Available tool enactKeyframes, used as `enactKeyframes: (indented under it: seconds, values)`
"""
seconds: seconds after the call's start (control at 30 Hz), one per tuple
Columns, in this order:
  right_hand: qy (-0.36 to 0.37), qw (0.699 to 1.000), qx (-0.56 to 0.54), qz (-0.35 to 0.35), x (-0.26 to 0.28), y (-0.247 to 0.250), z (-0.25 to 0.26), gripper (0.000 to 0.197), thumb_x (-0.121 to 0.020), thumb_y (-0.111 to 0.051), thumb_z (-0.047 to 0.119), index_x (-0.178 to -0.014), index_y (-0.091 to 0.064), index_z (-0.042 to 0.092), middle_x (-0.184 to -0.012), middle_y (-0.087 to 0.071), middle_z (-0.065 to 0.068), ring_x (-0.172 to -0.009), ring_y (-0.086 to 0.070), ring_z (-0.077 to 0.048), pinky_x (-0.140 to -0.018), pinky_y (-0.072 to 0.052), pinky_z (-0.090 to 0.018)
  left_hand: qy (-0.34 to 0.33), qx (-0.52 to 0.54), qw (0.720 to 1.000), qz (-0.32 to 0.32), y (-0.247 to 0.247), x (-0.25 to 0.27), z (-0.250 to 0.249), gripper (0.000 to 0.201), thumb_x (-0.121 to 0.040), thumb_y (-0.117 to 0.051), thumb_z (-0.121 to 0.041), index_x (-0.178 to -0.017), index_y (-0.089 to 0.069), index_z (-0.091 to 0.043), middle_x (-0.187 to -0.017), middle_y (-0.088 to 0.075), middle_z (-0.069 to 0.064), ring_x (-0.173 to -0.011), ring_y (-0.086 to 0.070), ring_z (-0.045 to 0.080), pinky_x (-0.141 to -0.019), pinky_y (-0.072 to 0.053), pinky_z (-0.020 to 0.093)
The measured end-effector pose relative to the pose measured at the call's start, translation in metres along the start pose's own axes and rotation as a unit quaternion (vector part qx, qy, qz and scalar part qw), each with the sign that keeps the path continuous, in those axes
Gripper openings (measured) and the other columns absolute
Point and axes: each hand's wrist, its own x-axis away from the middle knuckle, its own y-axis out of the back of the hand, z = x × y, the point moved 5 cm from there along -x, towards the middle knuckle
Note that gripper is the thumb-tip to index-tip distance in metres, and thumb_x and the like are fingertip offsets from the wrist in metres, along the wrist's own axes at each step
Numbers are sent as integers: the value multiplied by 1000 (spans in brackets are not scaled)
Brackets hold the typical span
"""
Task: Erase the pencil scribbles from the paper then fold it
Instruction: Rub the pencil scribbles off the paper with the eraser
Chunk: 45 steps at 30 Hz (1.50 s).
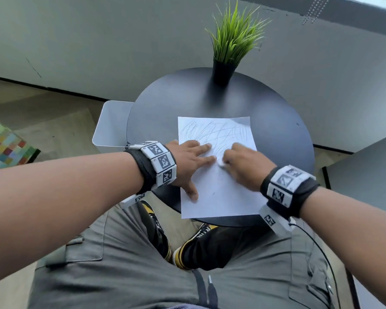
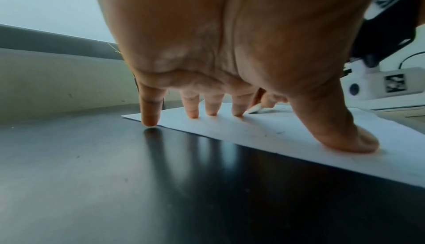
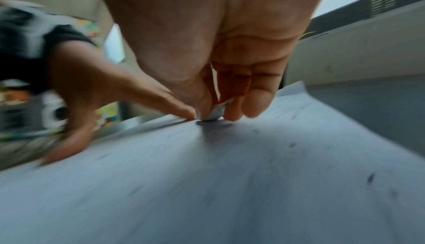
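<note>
Grey-trousered lap nearest, below the round black table. Paper lies flat on the table's near half, scribbles on its far part. Left hand fingers spread, pressing the paper's left side. Right hand pinches a small white eraser against the paper's middle. Plant pot at the table's far edge.

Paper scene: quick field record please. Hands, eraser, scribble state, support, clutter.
paper: flat, unfolded, near edge overhanging the table's near rim
scribbles: dense on far half; near half mostly clean, stray marks remain
left hand: fingers spread, pressing the paper down
right hand: pinching the eraser
eraser: small, white, tip on the paper
table: round, dark
potted plant: upright at far edge, clear of the paper
</note>
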Motion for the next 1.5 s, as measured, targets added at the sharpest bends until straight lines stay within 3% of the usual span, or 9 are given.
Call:
enactKeyframes:
  seconds: [0.1,0.37,0.53,0.77,0.9,1.07,1.23,1.43,1.5]
  values:
    - [-101,989,-93,-46,-13,13,-29,22,-97,-49,30,-98,-65,15,-99,-62,-6,-96,-56,-28,-83,-43,-33,-3,-12,1000,8,2,2,2,124,-63,-69,-85,-160,-7,-38,-171,6,-5,-155,-3,23,-119,-27,56]
    - [-128,966,-215,-56,-11,0,-28,13,-90,-63,32,-99,-65,23,-94,-64,0,-69,-54,-14,-75,-46,-27,9,26,999,-24,-1,2,-1,124,-59,-67,-90,-158,-14,-37,-170,0,-5,-154,-5,24,-120,-25,51]
    - [-139,979,-146,-29,-7,-4,-26,18,-94,-57,38,-98,-60,21,-99,-64,-7,-90,-56,-25,-79,-47,-33,15,27,999,-25,-3,-1,-1,131,-56,-68,-91,-160,-8,-36,-169,1,-6,-154,-5,24,-119,-27,54]
    - [95,992,-35,77,28,-22,45,31,-97,-34,40,-109,-49,17,-100,-58,-6,-92,-56,-29,-81,-47,-43,20,22,1000,2,-4,0,-4,133,-60,-71,-87,-161,-2,-34,-170,9,-5,-155,1,25,-121,-23,56]
    - [-23,1000,-6,5,1,-5,-7,28,-99,-36,42,-101,-47,16,-96,-61,-9,-88,-57,-33,-76,-49,-41,26,20,999,13,-1,-2,-3,135,-60,-71,-86,-162,1,-35,-170,12,-6,-156,4,24,-120,-18,60]
    - [108,992,-6,69,31,-25,45,18,-98,-39,31,-110,-46,19,-97,-55,-3,-86,-57,-29,-74,-48,-43,20,2,1000,16,-1,-4,-1,136,-59,-72,-86,-161,2,-35,-170,14,-7,-156,4,22,-121,-15,61]
    - [-40,999,-7,9,3,-6,-13,25,-99,-35,39,-99,-43,15,-96,-62,-10,-83,-56,-33,-73,-49,-41,13,-6,1000,18,0,-5,-2,135,-60,-72,-86,-161,3,-35,-170,13,-2,-156,2,26,-122,-18,56]
    - [106,988,-34,108,33,-25,51,20,-100,-36,33,-106,-45,16,-101,-58,-5,-92,-55,-28,-78,-42,-38,-1,-12,1000,19,1,-4,-4,133,-63,-73,-82,-162,2,-34,-170,12,4,-156,3,29,-124,-20,51]
    - [44,995,-24,88,17,-17,23,26,-99,-34,37,-109,-47,16,-106,-61,-7,-94,-56,-30,-81,-46,-40,0,-9,1000,24,1,-4,-4,133,-63,-73,-82,-162,3,-34,-170,13,3,-156,4,29,-124,-20,52]
